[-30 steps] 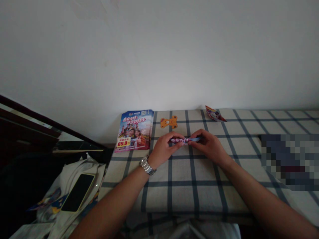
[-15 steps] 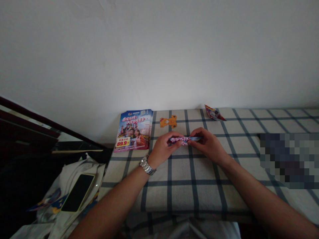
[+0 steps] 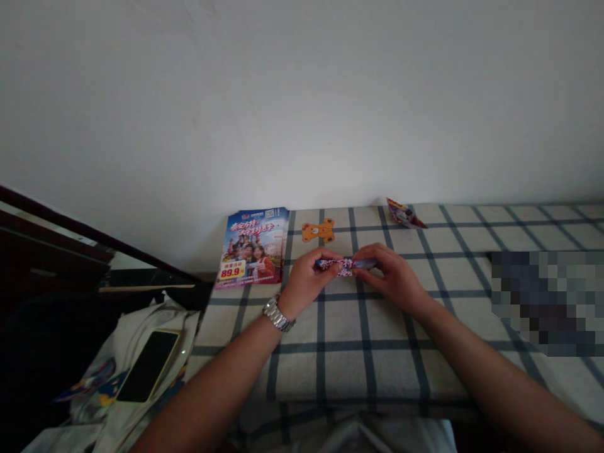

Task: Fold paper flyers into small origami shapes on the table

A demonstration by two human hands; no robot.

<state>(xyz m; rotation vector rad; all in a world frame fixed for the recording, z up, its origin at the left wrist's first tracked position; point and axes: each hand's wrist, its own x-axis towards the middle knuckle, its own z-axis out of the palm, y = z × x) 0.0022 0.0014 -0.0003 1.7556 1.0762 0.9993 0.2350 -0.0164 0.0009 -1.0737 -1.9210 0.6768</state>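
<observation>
- Folded flyer (image 3: 346, 267), printed in pink, white and blue, near the middle of the frame, just below centre; whether it touches the cloth cannot be told.
- Left hand (image 3: 306, 280), a metal watch (image 3: 279, 314) at its wrist, pinches the flyer's left end; right hand (image 3: 394, 272) pinches the right end.
- Checked cloth (image 3: 391, 358), pale with dark blue lines, spreads across the lower centre and right.
- On it: a flyer stack (image 3: 255, 242) left of centre, an orange bear figure (image 3: 318, 231) above the hands, a small folded paper piece (image 3: 404, 215) near the far edge.
- Blurred-out patch at right.
- Plain pale wall (image 3: 302, 107) fills the upper frame.
- Lower left: a phone (image 3: 148, 366) on whitish material (image 3: 134, 324), dark surroundings.
</observation>
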